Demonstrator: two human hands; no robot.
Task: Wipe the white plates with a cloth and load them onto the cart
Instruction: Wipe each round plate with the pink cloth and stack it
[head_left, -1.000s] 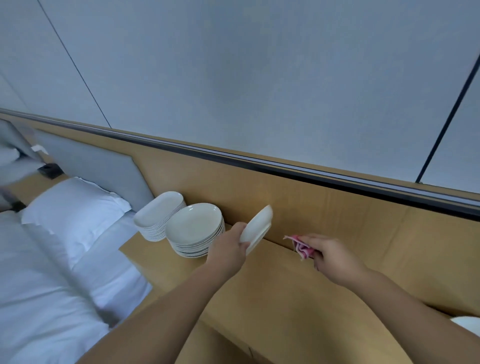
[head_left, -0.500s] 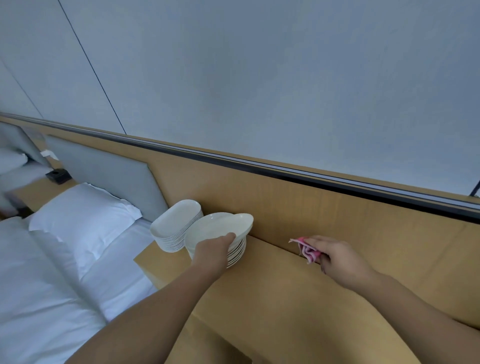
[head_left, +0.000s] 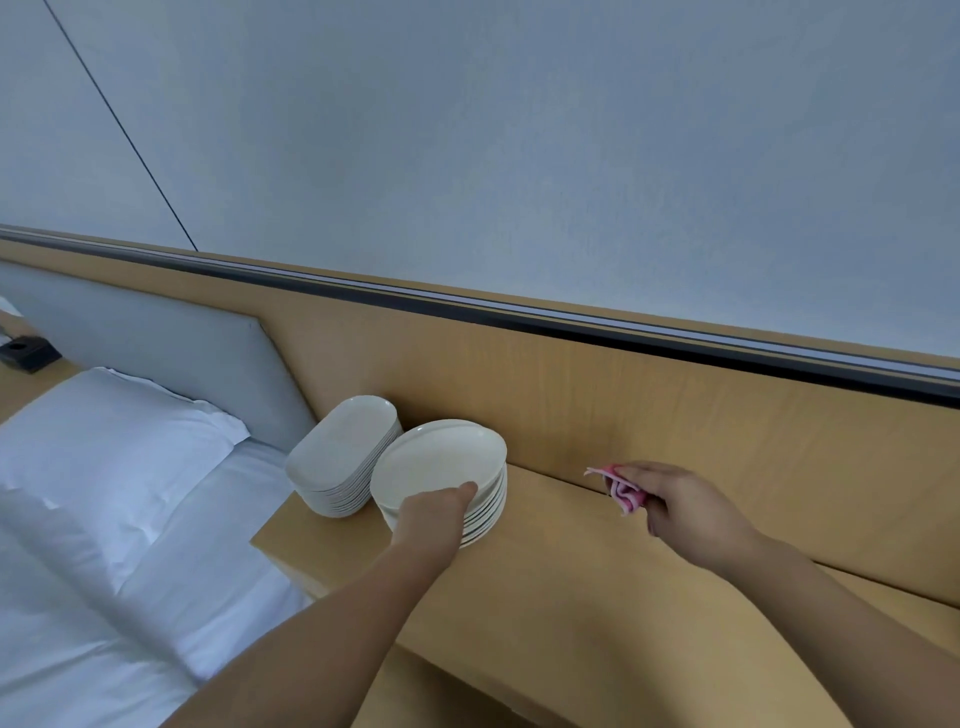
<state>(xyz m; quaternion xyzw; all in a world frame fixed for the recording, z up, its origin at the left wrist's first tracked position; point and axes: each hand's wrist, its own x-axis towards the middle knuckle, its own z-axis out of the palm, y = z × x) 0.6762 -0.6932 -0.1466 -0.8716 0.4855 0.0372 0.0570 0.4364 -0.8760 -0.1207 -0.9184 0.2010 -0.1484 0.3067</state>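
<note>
A second ago the left hand (head_left: 434, 512) held a white plate (head_left: 439, 457) up, tilted, beside the round stack (head_left: 488, 517). Now that plate lies flat on top of the stack.

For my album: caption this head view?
Left hand grips top plate of the round stack; right hand holds pink cloth.

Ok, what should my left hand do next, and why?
Probably let go of the top plate and draw the left hand back. A second ago that plate was lifted and tilted; now it rests on the round stack, thumb over its rim. The right hand holds the pink cloth apart.
</note>
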